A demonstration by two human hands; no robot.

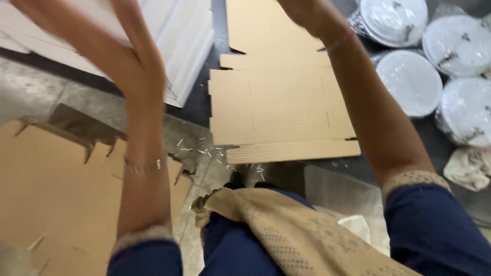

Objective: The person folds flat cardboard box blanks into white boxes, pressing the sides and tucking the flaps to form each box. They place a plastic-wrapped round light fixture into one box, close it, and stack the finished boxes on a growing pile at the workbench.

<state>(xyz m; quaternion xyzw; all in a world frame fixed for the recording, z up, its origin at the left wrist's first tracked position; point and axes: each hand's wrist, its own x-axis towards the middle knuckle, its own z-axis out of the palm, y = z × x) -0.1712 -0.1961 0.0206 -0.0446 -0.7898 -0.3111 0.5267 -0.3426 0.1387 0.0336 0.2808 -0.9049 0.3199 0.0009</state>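
1. Left hand (135, 71), arm raised and blurred, reaches up against the white flat cardboard stack (184, 41); its grip cannot be told.
2. Right hand (307, 13), raised, is cut off by the top edge; grip unclear.
3. Flat brown corrugated cardboard blank (279, 102) lies on the floor between both arms.

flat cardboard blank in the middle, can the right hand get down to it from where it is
Probably yes. The right hand is raised just above the far end of the flat cardboard blank, and nothing lies on the blank's top. The wrapped round plates sit off to the side, clear of the path.
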